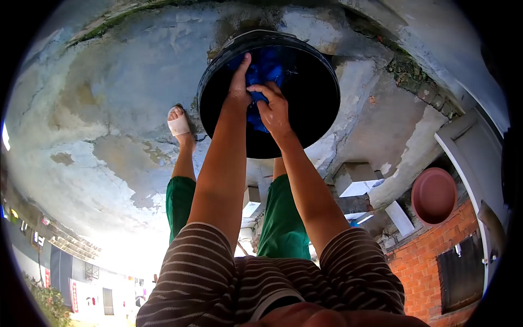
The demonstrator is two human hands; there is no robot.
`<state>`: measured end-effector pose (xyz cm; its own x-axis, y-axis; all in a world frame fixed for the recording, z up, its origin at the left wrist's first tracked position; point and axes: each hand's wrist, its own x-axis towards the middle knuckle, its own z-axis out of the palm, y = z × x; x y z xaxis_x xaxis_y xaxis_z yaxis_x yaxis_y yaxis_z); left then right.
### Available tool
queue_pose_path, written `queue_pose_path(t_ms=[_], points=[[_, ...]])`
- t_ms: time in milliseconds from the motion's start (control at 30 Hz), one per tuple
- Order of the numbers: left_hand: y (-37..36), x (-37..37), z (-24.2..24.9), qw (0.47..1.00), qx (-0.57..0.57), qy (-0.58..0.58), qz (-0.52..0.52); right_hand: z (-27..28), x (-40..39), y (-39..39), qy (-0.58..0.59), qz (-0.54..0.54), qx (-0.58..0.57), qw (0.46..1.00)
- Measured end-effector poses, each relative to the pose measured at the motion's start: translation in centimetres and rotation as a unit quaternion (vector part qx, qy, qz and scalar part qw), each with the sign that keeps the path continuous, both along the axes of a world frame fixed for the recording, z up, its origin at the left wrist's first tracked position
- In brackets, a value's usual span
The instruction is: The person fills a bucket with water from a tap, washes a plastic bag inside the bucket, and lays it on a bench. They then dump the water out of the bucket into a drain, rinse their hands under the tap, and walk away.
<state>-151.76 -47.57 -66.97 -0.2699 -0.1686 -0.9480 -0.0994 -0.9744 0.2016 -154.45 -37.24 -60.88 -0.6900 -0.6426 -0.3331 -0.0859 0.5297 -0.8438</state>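
A wide black bucket (321, 103) stands in front of me, with a wet-looking, crumpled blue cloth (271, 64) inside it. My left hand (239, 84) reaches into the bucket at the cloth's left side. Its thumb points up and away from me, and the other fingers are mostly hidden by the hand and the cloth. Close beside it, my right hand (273, 109) has its fingers bent onto the near part of the cloth. The bottom of the bucket is too dark to make out.
Worn, patchy concrete floor (120, 65) surrounds the bucket. My sandalled foot (178, 122) is left of it. Pale blocks (355, 180) lie to the right, near a pink basin (434, 196) and a red brick wall (419, 267). A mossy ledge (408, 76) runs behind at right.
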Motion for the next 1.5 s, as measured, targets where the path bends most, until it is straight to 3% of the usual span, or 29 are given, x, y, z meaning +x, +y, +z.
queue_pose_path(t_ms=[67, 100, 133, 233, 367, 400, 433, 500, 567, 633, 667, 700, 767, 800, 833, 867, 967, 1033, 1067, 1133, 1167, 1200, 1233, 1267, 1300, 1333, 1400, 1467, 1500], points=[[-0.8, 1.1, 0.8, 0.985, 0.105, 0.118, 0.065, 5.0, 0.1, -0.3, -0.056, 0.046, -0.037, 0.997], [-2.2, 2.1, 1.8, 0.945, 0.239, 0.210, 0.072, 7.2, 0.3, -0.4, -0.068, 0.087, -0.050, 0.993], [-1.9, 2.8, 2.7, 0.931, 0.258, 0.245, 0.080, 8.3, 1.1, -0.6, -0.067, 0.103, -0.081, 0.989], [-0.1, 3.7, 4.8, 0.939, 0.194, 0.252, 0.134, 9.9, 1.8, -1.8, -0.044, 0.092, -0.088, 0.991], [3.0, 4.2, 3.7, 0.955, 0.041, 0.208, 0.209, 3.1, 0.9, -2.0, 0.142, 0.016, 0.016, 0.990], [3.9, 4.3, 2.6, 0.956, -0.013, 0.203, 0.211, 1.2, 0.3, -1.8, 0.131, 0.019, 0.056, 0.990], [5.3, 5.0, -0.6, 0.962, -0.178, 0.190, 0.086, -0.4, -0.6, -1.8, 0.157, 0.029, 0.112, 0.981], [4.5, 3.2, 5.9, 0.988, 0.035, 0.013, 0.151, -3.7, -3.4, -1.4, 0.061, 0.035, 0.283, 0.956], [3.6, 2.6, 7.1, 0.990, -0.028, 0.034, 0.131, -6.1, -4.9, 0.4, 0.137, 0.062, 0.294, 0.944], [2.3, 2.2, 6.9, 0.994, -0.078, -0.075, 0.014, -7.5, -6.3, 1.4, 0.118, 0.007, 0.375, 0.920], [1.7, 2.4, 5.4, 0.965, -0.207, -0.114, -0.115, -7.6, -6.2, 2.3, 0.119, 0.007, 0.377, 0.919], [1.5, 2.4, 3.2, 0.965, -0.211, -0.112, -0.111, -7.6, -6.0, 2.7, 0.152, -0.006, 0.327, 0.933], [2.6, 3.3, -2.1, 0.778, -0.491, -0.162, -0.359, -7.4, -5.2, 2.7, 0.182, -0.014, 0.278, 0.943], [3.2, 3.4, -4.5, 0.708, -0.469, -0.198, -0.489, -6.9, -4.4, 1.9, 0.199, 0.019, 0.303, 0.932], [4.1, 3.9, -7.3, 0.709, -0.468, -0.198, -0.489, -7.3, -3.9, 1.2, 0.216, 0.050, 0.328, 0.918], [4.4, 3.8, -8.7, 0.641, -0.500, -0.210, -0.542, -8.8, -3.6, 1.2, 0.225, 0.069, 0.339, 0.911], [4.3, 4.1, -12.7, 0.538, -0.491, -0.223, -0.647, -14.3, -3.3, 1.7, 0.234, 0.131, 0.382, 0.884], [3.4, 3.4, -13.5, 0.570, -0.357, -0.184, -0.716, -18.6, -3.5, 2.3, 0.206, 0.130, 0.362, 0.900], [3.5, 3.7, -15.6, 0.569, -0.355, -0.185, -0.719, -21.0, -3.7, 2.2, 0.165, 0.167, 0.386, 0.892], [3.1, 4.0, -19.9, 0.490, -0.289, -0.154, -0.808, -24.5, -2.8, 3.1, 0.121, 0.202, 0.405, 0.884], [2.8, 3.9, -20.8, 0.461, -0.267, -0.143, -0.834, -26.1, -2.0, 4.0, 0.304, 0.197, 0.337, 0.869], [2.6, 3.1, -20.3, 0.583, -0.241, -0.174, -0.756, -27.2, -1.1, 4.8, 0.474, 0.183, 0.261, 0.821], [2.6, 2.9, -19.3, 0.693, -0.206, -0.202, -0.661, -28.3, -0.7, 5.1, 0.469, 0.184, 0.263, 0.823], [3.2, 3.8, -20.0, 0.692, -0.201, -0.202, -0.663, -29.5, -1.0, 4.9, 0.391, 0.173, 0.302, 0.852], [4.0, 4.8, -21.9, 0.815, -0.207, -0.199, -0.503, -29.6, -1.3, 4.8, 0.314, 0.160, 0.339, 0.872], [4.6, 4.7, -22.0, 0.867, -0.207, -0.191, -0.410, -26.3, -2.1, 3.5, 0.318, 0.161, 0.340, 0.870], [6.1, 4.2, -21.1, 0.918, -0.274, -0.208, -0.195, -15.3, -3.2, -0.1, -0.014, -0.057, 0.325, 0.944], [6.1, 3.5, -16.8, 0.911, -0.337, -0.229, -0.068, -9.3, -2.3, 0.1, -0.066, -0.081, 0.150, 0.983], [5.2, 3.9, -13.1, 0.972, -0.161, -0.172, 0.024, -6.9, -1.1, 0.6, -0.124, -0.086, 0.048, 0.987]])
